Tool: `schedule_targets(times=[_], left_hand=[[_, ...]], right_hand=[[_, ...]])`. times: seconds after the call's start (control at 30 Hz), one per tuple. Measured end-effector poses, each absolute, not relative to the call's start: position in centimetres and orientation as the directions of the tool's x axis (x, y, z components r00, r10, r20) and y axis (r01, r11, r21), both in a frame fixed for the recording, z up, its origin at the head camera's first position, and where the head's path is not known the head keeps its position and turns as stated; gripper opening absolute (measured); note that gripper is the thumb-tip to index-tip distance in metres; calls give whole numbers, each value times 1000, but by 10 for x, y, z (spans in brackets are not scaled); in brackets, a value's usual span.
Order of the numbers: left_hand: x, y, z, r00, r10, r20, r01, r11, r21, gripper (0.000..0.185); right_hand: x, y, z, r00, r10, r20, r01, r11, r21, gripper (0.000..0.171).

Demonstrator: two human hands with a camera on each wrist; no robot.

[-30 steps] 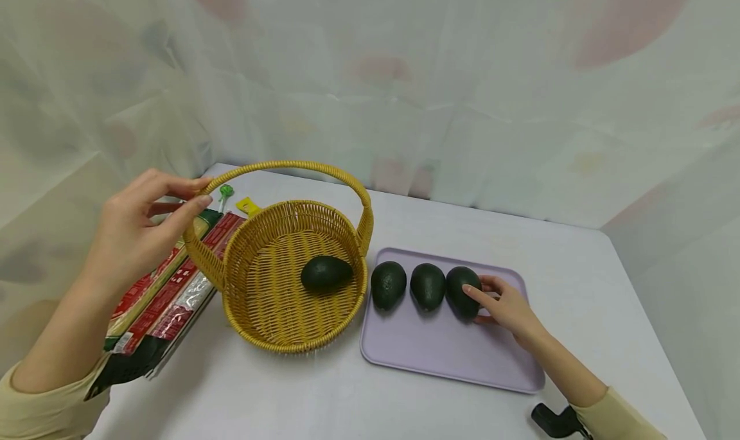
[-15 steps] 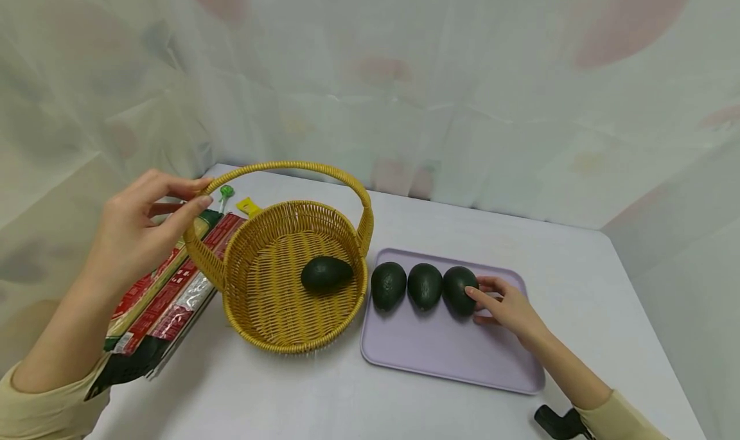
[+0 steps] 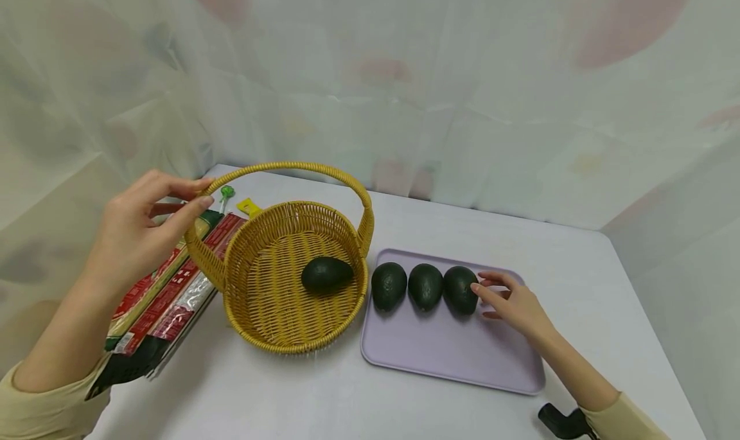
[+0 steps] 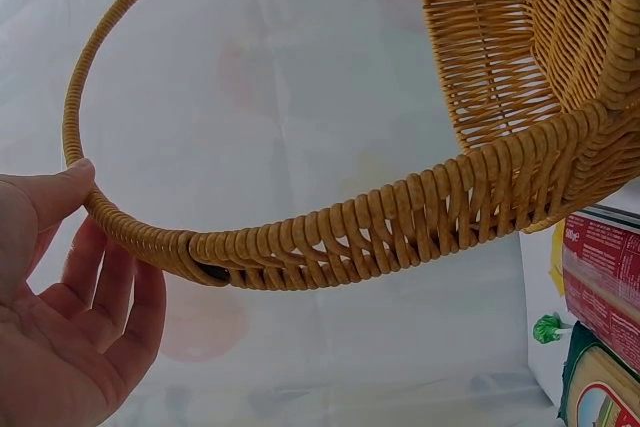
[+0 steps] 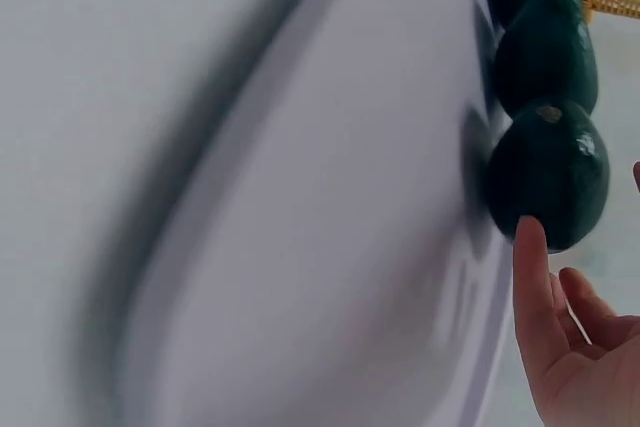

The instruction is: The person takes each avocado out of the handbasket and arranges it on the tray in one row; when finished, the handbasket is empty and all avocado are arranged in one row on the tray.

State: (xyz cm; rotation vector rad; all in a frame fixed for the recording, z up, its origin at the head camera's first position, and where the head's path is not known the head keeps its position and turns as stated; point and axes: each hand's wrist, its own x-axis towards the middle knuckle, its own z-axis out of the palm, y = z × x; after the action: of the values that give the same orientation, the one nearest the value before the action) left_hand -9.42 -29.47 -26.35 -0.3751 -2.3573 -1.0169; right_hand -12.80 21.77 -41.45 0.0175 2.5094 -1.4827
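Note:
My left hand [image 3: 139, 228] pinches the arched handle [image 4: 350, 232] of a yellow wicker basket [image 3: 295, 347] between thumb and fingers. Inside the basket one dark green avocado [image 3: 326, 274] lies on its side. To the right, three more stand in a row on a lilac tray [image 3: 439, 353]: a left avocado [image 3: 389, 286], a middle avocado [image 3: 425, 287] and a right avocado [image 3: 460, 290]. Beside the right one, my right hand [image 3: 514, 305] has its fingers loosely extended, holding nothing. In the right wrist view a fingertip overlaps the lower edge of that right avocado [image 5: 550, 177].
Red and green food packets [image 3: 173, 279] lie left of the basket, beneath my left forearm. Behind them are a green lollipop [image 3: 227, 191] and a small yellow item [image 3: 248, 207]. A black curved object [image 3: 563, 422] sits near my right sleeve. Curtains stand behind the table.
The middle and right avocados have shifted slightly left on the tray. My right hand has since drawn back a little to the right. My left hand and the basket stay put.

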Motion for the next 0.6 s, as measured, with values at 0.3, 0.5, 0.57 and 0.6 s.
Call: schedule_targets(times=[0.3, 0.5, 0.57, 0.6], left_hand=[[-94, -295, -263, -809, 47, 586, 457, 676, 578, 15], [-94, -295, -263, -810, 51, 584, 454, 685, 570, 15], [-94, -295, -263, -810, 52, 584, 454, 687, 568, 15], [-94, -295, -263, -811, 51, 583, 452, 688, 568, 15]], right_hand=[[-131, 218, -390, -989, -144, -20, -72, 604, -794, 51], [-135, 205, -373, -978, -207, 17, -142, 609, -780, 42], [-136, 198, -368, -975, -222, 21, -157, 619, -770, 41], [-137, 195, -366, -973, -229, 23, -164, 622, -766, 41]])
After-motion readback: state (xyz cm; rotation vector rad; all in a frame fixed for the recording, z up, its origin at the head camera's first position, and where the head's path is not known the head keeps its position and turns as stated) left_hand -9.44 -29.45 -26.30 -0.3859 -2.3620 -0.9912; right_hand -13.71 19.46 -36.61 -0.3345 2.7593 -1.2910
